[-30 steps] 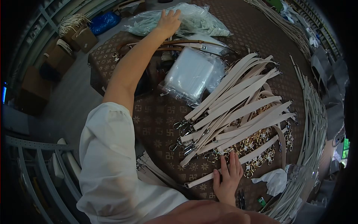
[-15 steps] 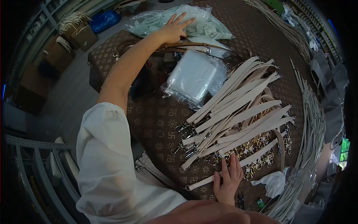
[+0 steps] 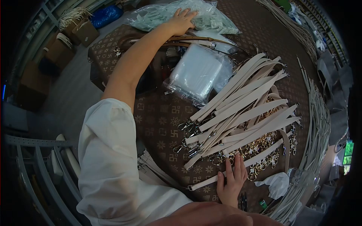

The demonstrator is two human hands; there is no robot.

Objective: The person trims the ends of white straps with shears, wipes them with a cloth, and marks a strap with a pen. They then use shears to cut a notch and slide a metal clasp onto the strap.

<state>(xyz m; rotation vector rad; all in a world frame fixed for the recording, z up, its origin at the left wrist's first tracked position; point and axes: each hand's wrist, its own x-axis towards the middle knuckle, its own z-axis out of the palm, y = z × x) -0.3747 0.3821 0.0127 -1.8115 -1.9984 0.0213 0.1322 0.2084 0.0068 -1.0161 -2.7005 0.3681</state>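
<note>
Just in front of the strap pile (image 3: 245, 101), the right hand (image 3: 230, 182) is lying flat, fingers slightly parted, touching a loose strap (image 3: 203, 182) but gripping nothing visible, probably for support. Gold clasps (image 3: 260, 168) are clustering beneath the pile's near side. The pile's straps are running roughly alongside one another, perhaps for easy picking. Beyond it, a clear wrapper (image 3: 196, 100) is holding what seem to be flat plastic sleeves (image 3: 198, 69). Farthest from it, a clear bag (image 3: 233, 30) is holding small pale-green pieces (image 3: 215, 23); the left hand (image 3: 181, 22) is resting on that bag, fingers spread, showing no grip.
</note>
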